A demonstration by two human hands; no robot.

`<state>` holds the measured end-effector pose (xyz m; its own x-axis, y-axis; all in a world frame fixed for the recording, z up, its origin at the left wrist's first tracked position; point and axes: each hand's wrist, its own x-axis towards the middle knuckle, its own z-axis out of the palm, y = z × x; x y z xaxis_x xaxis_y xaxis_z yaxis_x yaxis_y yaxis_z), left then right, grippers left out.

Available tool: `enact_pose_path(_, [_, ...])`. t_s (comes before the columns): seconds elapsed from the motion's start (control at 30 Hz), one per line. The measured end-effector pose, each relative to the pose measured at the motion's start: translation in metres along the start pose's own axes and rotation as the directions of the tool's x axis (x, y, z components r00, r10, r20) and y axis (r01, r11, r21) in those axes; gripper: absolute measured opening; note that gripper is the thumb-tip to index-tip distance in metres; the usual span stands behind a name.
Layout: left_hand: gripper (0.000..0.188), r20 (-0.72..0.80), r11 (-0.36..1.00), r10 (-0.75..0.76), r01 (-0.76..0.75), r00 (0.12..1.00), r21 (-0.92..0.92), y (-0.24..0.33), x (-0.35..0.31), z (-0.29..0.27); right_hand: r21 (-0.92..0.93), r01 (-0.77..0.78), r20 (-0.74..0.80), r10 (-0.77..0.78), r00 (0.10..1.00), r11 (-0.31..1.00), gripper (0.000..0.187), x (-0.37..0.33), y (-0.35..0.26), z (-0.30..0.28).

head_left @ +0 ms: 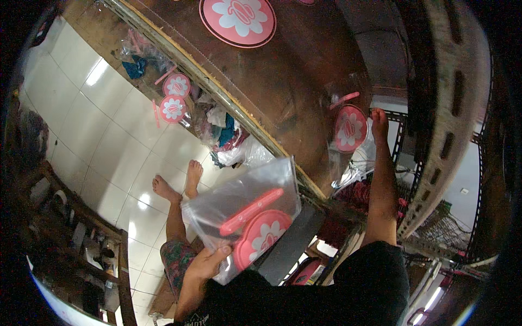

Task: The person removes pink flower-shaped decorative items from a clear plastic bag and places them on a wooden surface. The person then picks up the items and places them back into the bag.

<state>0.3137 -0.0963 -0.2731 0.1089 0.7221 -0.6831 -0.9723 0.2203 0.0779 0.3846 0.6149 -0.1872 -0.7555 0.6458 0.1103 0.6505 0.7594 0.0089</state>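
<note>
In my left hand is a clear plastic bag, possibly several in a stack, printed with a pink bar and a pink round design with a white flower. It is held at its near corner, tilted in front of my body, thumb on top. My right arm reaches out to the right end of the brown table. There my right hand, fingers curled, is at the edge of another clear bag with the same pink flower print. That bag's clear near part is crumpled and shiny. The fingertips are small and partly hidden.
The brown table bears a large pink flower print at the far side. Printed bags and crumpled plastic scraps lie beyond its left edge. A perforated metal post stands right. White tiles cover the floor.
</note>
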Motion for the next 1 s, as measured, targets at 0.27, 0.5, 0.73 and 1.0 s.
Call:
enact_pose_path(0.27, [0.033,-0.197,0.977,-0.083,0.041,0.977,-0.21,-0.004,0.012,-0.004,-0.228,0.166,-0.058,-0.184,0.981,0.959,0.055,0.03,-0.03,0.047])
enact_pose_path(0.5, [0.038,-0.303,0.959,0.009,-0.094,0.953,-0.267,-0.018,0.017,-0.01,-0.255,0.408,-0.226,-0.465,0.856,0.876,0.045,-0.025,-0.088,0.115])
enact_pose_path(0.73, [0.04,-0.365,0.976,-0.086,0.006,0.927,-0.216,-0.016,0.013,-0.019,0.262,0.233,-0.105,-0.212,0.971,0.936,0.05,0.048,-0.048,0.121])
enact_pose_path(1.0, [0.041,-0.376,0.973,-0.088,-0.002,0.923,-0.232,-0.023,0.018,-0.019,0.57,0.036,0.055,-0.082,0.995,0.821,0.055,0.062,-0.093,0.108])
